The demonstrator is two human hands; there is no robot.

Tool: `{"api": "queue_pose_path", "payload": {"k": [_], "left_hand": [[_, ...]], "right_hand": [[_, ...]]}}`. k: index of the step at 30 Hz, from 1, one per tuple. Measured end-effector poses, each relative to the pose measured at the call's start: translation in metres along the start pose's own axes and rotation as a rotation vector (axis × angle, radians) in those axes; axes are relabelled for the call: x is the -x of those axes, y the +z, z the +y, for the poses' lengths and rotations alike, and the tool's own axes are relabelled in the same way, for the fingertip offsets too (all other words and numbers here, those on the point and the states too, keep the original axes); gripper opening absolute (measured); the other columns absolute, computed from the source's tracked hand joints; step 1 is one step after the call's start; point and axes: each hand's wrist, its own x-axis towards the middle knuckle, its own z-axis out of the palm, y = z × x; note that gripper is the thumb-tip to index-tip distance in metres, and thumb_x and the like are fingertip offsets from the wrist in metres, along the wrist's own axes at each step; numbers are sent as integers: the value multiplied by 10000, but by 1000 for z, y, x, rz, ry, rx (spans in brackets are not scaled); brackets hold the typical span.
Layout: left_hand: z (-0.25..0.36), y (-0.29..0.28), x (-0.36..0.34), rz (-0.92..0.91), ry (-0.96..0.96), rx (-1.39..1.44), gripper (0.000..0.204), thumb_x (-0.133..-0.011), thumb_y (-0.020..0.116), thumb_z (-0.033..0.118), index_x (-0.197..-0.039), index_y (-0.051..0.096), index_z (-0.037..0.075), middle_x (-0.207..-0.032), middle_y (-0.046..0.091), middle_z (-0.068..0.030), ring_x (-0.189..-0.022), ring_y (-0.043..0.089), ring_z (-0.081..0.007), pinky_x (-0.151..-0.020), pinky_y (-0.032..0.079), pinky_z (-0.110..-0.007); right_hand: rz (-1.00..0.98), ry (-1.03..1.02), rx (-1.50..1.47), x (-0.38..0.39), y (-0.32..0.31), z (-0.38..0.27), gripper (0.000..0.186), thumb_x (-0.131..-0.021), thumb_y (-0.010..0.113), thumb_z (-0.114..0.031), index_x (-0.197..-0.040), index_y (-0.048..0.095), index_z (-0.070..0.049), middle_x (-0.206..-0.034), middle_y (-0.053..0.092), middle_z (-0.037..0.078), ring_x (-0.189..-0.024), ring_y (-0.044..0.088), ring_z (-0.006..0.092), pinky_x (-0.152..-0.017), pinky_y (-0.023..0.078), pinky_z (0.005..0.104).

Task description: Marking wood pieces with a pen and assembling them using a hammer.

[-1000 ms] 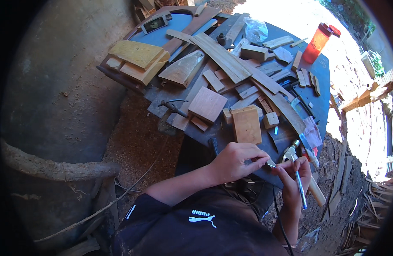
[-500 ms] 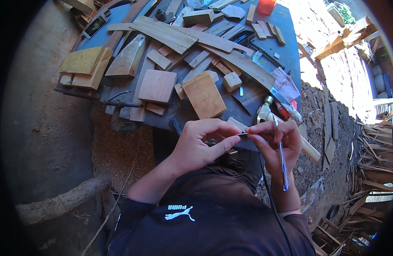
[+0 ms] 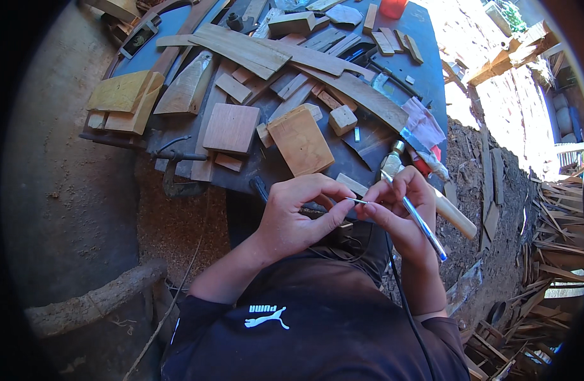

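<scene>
Hands (image 3: 297, 208) both pinching thin strip (image 3: 358, 200) | pen (image 3: 425, 230) in right | wood blocks (image 3: 301, 142) beyond

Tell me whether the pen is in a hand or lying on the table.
In the right hand: the pen slants through its grasp, blue end jutting out toward the picture's lower right.

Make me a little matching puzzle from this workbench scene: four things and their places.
1. pen
2. thin piece
3. clamp
4. red container

A. on the table's far side
B. in the right hand alone
C. at the table's edge, left of the left hand
D. pinched between both hands

Pairs: 1-B; 2-D; 3-C; 4-A
</scene>
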Motion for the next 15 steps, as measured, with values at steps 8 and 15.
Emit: {"api": "queue_pose_path", "payload": {"k": [8, 15], "left_hand": [[-4, 5, 2, -66, -53, 226, 147, -944, 742, 22, -1083, 722, -24, -1038, 700, -102, -920, 705, -149, -792, 585, -282], [-5, 6, 6, -87, -118, 382, 134, -966, 703, 0, -1097, 705, -27, -1039, 670, -97, -923, 695, -146, -802, 588, -289]], "right_hand": [[-57, 56, -217, -1, 2, 9, 375, -911, 713, 58, -987, 382, -103, -893, 679, 149, -834, 735, 217, -731, 630, 319], [-49, 163, -358, 0, 6, 8, 371, -899, 708, 59, -972, 386, -109, -869, 662, 135, -789, 726, 221, -675, 620, 313]]}}
